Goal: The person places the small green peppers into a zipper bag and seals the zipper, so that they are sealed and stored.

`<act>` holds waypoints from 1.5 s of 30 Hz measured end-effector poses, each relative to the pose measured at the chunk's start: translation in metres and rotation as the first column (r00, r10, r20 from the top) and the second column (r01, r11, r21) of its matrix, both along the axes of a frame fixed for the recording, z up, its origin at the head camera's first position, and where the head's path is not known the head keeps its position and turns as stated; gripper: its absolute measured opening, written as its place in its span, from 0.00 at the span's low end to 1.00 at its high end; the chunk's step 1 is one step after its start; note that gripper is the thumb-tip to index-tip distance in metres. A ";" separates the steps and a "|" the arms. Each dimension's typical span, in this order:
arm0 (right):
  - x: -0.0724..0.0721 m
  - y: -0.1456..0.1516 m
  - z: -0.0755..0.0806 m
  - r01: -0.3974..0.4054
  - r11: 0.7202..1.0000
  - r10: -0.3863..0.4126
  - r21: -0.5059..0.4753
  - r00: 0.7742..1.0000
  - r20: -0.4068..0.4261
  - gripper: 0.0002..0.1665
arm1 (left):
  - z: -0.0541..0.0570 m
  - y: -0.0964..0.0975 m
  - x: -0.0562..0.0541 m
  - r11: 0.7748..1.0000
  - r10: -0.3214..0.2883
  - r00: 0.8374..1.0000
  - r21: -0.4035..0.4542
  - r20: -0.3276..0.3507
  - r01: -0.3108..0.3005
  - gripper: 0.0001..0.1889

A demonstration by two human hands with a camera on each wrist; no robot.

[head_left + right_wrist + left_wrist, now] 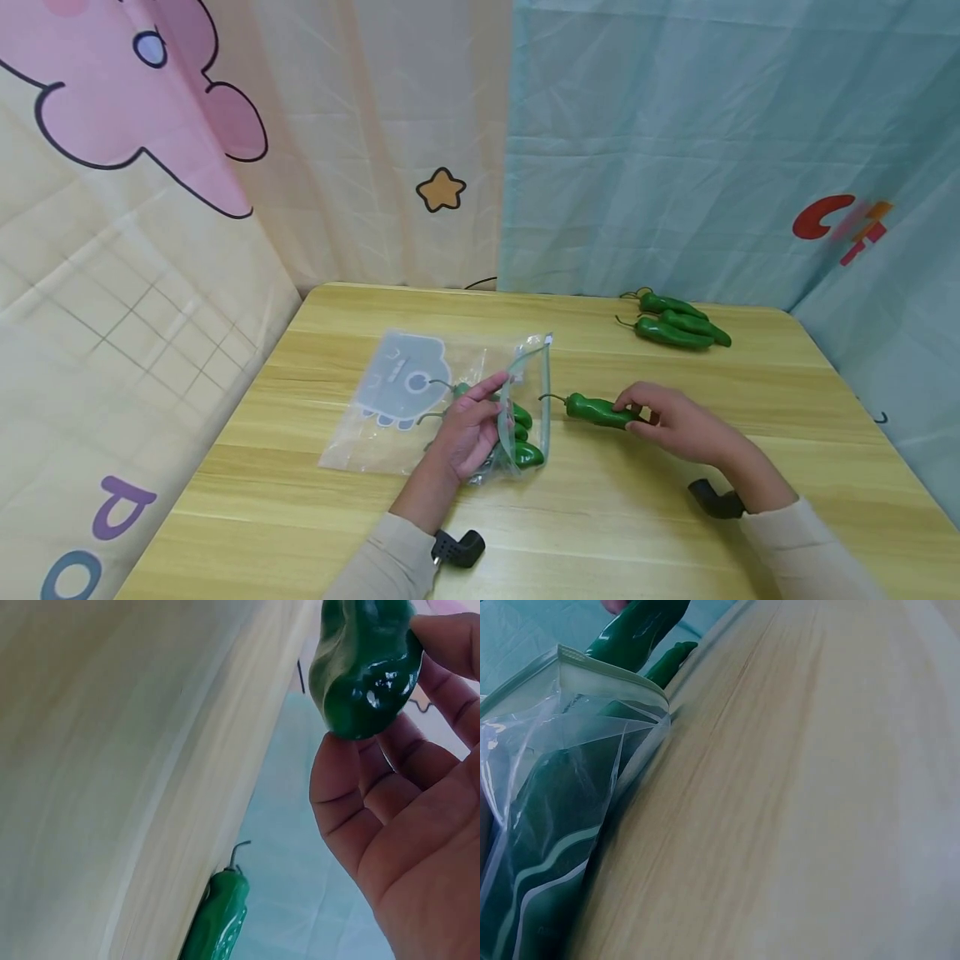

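**Held pepper (592, 409) beside the mouth of the bag (408, 400)**

At the left of the frame hangs a cream cloth (375, 125), with a pink figure (135, 92) in the upper left corner and a small star (441, 190) at upper centre.

Below, left of centre, the clear bag lies on the table (600, 533), a grey print on its far left part and its mouth facing right. The left hand (467, 425) comes up from the bottom of the frame and touches the bag near its rim. One finger stretches out nearly straight to the rim; whether the fingers pinch the plastic, I cannot tell. Several bagged peppers (528, 454) lie under and around this hand, stems left, tips near the mouth.

Right of the rim, near the centre, is the held pepper, its stem pointing left at the mouth; whether the stem touches the rim is unclear. The right hand (678, 423) has hold of its blunt end, thumb and fingertips closed lightly on it, as the right wrist view shows at upper right.

Farther right and higher, three loose peppers (675, 335) lie close together near the table's back edge. A teal cloth (637, 167) hangs behind them.
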State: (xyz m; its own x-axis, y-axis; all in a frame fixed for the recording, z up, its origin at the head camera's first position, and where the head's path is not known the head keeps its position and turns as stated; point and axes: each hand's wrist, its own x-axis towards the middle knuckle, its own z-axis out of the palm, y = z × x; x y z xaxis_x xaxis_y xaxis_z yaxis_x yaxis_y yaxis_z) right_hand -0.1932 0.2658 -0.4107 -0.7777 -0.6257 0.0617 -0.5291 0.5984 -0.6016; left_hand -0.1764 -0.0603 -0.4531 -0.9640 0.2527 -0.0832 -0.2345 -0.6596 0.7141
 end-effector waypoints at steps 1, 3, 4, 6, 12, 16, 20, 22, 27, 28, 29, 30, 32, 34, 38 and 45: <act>0.001 -0.001 0.000 -0.008 1.000 0.008 0.002 1.000 -0.002 0.14 | 0.000 0.000 0.000 1.000 0.000 1.000 -0.002 0.000 0.000 0.23; 0.004 -0.004 0.000 -0.022 1.000 0.022 0.009 1.000 -0.010 0.14 | 0.000 0.000 0.000 1.000 0.001 1.000 -0.004 0.001 -0.001 0.24; 0.005 -0.006 0.000 -0.027 1.000 0.027 0.014 1.000 -0.015 0.14 | 0.000 0.000 0.000 1.000 0.001 1.000 -0.004 0.000 -0.001 0.24; 0.006 -0.008 0.000 -0.036 0.999 0.037 0.020 0.999 -0.014 0.14 | 0.000 0.000 0.000 1.000 0.000 1.000 -0.004 -0.003 0.000 0.24; 0.010 -0.013 -0.003 -0.072 0.997 0.073 0.022 0.997 -0.025 0.14 | -0.001 -0.001 0.000 1.000 -0.003 1.000 -0.010 -0.011 0.002 0.24; 0.012 -0.015 -0.004 -0.074 0.997 0.074 0.020 0.997 -0.005 0.14 | -0.001 -0.001 0.000 1.000 -0.005 1.000 -0.019 -0.011 0.005 0.24; 0.013 -0.017 -0.005 -0.077 0.997 0.077 0.031 0.997 0.010 0.13 | -0.001 -0.001 0.001 1.000 -0.006 1.000 -0.014 -0.011 0.006 0.24; 0.012 -0.017 -0.006 -0.086 0.996 0.086 0.039 0.996 0.004 0.13 | -0.001 -0.001 0.001 1.000 -0.006 1.000 -0.008 -0.012 0.006 0.24; 0.010 -0.020 -0.009 -0.105 0.993 0.105 0.048 0.994 -0.011 0.12 | -0.002 -0.001 0.000 1.000 -0.014 1.000 0.006 -0.024 0.014 0.23; 0.009 -0.021 -0.010 -0.105 0.993 0.106 0.049 0.994 -0.012 0.12 | -0.002 -0.001 0.000 1.000 -0.014 1.000 0.010 -0.024 0.015 0.23; 0.009 -0.021 -0.010 -0.103 0.993 0.104 0.050 0.995 -0.011 0.12 | -0.002 -0.001 0.000 1.000 -0.013 1.000 0.011 -0.025 0.013 0.23; 0.008 -0.022 -0.011 -0.101 0.994 0.102 0.052 0.995 -0.009 0.12 | -0.002 0.000 0.000 1.000 -0.012 1.000 0.013 -0.024 0.012 0.23; 0.008 -0.024 -0.011 -0.095 0.994 0.095 0.058 0.995 0.000 0.12 | -0.002 0.000 0.000 1.000 -0.008 1.000 0.017 -0.020 0.008 0.23; 0.007 -0.025 -0.011 -0.088 0.994 0.088 0.063 0.996 0.014 0.11 | -0.002 0.000 0.000 1.000 -0.005 1.000 0.014 -0.020 0.006 0.23; 0.007 -0.030 -0.011 -0.084 0.994 0.083 0.070 0.996 0.020 0.11 | -0.002 0.000 0.000 1.000 -0.004 1.000 0.015 -0.013 0.004 0.23; 0.003 -0.038 -0.012 -0.100 0.992 0.101 0.071 0.995 -0.008 0.11 | -0.001 0.000 0.000 1.000 0.000 1.000 0.007 -0.011 0.000 0.23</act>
